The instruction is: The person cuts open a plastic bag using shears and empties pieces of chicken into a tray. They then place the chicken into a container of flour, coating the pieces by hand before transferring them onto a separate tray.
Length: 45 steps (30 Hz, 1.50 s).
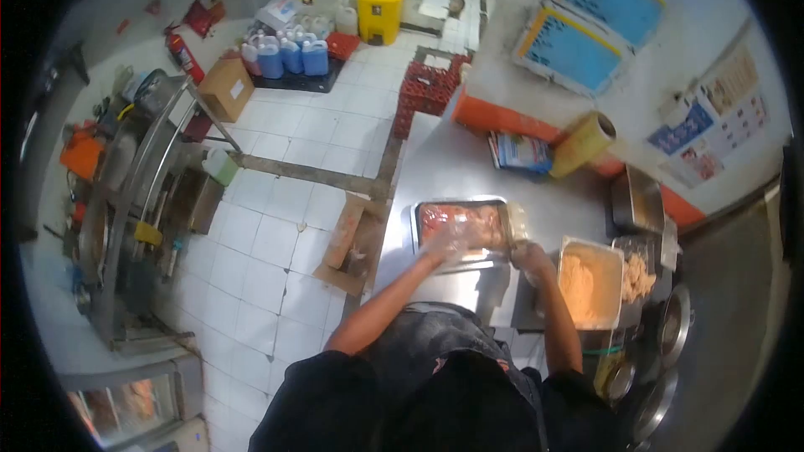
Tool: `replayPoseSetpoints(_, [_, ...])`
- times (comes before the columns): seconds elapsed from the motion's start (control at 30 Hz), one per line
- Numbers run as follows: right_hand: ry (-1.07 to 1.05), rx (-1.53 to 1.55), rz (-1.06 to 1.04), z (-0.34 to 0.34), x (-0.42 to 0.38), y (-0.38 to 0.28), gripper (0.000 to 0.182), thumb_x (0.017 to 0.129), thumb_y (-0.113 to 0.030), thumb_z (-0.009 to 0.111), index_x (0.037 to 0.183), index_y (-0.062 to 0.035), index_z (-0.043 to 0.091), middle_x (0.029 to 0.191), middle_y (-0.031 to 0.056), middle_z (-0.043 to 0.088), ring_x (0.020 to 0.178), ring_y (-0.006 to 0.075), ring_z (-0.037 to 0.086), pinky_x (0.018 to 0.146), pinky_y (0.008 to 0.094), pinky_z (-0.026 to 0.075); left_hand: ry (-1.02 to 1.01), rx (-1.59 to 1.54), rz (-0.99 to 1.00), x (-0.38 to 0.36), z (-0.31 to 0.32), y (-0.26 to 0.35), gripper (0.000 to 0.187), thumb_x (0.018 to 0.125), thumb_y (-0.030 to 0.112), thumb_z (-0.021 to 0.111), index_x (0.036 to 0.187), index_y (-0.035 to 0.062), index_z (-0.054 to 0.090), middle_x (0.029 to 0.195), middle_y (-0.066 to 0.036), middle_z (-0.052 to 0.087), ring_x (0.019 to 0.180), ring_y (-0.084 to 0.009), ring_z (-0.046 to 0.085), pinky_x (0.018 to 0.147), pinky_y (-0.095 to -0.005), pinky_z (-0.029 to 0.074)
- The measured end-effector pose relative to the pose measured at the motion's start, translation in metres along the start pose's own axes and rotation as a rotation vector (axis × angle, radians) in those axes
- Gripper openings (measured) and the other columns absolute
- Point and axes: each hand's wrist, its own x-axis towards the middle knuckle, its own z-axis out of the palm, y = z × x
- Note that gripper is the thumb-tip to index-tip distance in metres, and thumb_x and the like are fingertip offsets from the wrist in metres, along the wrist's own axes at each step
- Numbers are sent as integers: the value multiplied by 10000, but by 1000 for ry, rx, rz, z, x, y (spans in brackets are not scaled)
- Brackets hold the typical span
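Note:
A metal tray [416,238] of raw meat pieces [477,226] rests on the steel table in front of me, with clear plastic film or a bag shining over its left part. My left hand [448,241], which seems to be in a clear plastic glove, reaches over the tray's front left part; blur hides its fingers. At the tray's right front corner is my right hand [528,256], also apparently gloved. Its fingers look closed, but what they hold is hidden. Just beyond it, a pale yellowish thing [518,221] lies along the tray's right side.
Right of me stands a deep metal pan [578,285] of orange-beige powder, beside pale food pieces [638,278]. A large film roll [584,144] and packets [521,153] lie against the wall. An open cardboard box [347,238] sits on the floor at left.

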Motion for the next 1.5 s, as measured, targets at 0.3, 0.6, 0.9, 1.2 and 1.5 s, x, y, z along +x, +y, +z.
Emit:
replayPoseSetpoints(0.3, [29, 1041, -79, 3, -116, 40, 547, 883, -28, 705, 1378, -16, 472, 951, 80, 686, 828, 172, 671, 730, 289, 535, -62, 691, 77, 86, 9, 22, 300, 980, 266, 514, 1089, 44, 684, 1128, -153, 668, 919, -329, 661, 852, -410, 530])
replayPoseSetpoints(0.6, [186, 984, 29, 14, -159, 53, 467, 926, -148, 699, 1347, -14, 548, 868, 27, 674, 745, 107, 631, 701, 274, 526, -577, 675, -40, 203, 94, 26, 349, 1004, 293, 491, 1161, 64, 702, 1195, -151, 692, 1128, -325, 652, 978, -433, 487])
replayPoseSetpoints(0.9, [189, 889, 33, 28, -137, 64, 519, 857, -104, 763, 1329, -7, 571, 926, 7, 683, 812, 88, 623, 747, 243, 503, -1063, 954, -203, 219, 74, 51, 431, 687, 376, 801, 932, 23, 765, 975, -187, 739, 877, -322, 707, 720, -447, 554])
replayPoseSetpoints(1.2, [106, 949, -73, 12, -113, 55, 495, 908, -147, 728, 1347, -12, 542, 924, 29, 679, 793, 100, 634, 712, 242, 507, -876, 891, 663, 216, 44, 41, 142, 705, 131, 661, 788, 40, 732, 833, -164, 698, 877, -337, 683, 830, -419, 530])
replayPoseSetpoints(1.5, [97, 1001, -40, -15, -132, 34, 433, 897, -80, 738, 1286, -33, 553, 943, 54, 687, 855, 114, 661, 799, 270, 556, -626, 564, 254, 202, -22, 118, 291, 822, 128, 641, 1108, 83, 671, 1019, -173, 702, 981, -389, 657, 848, -452, 528])
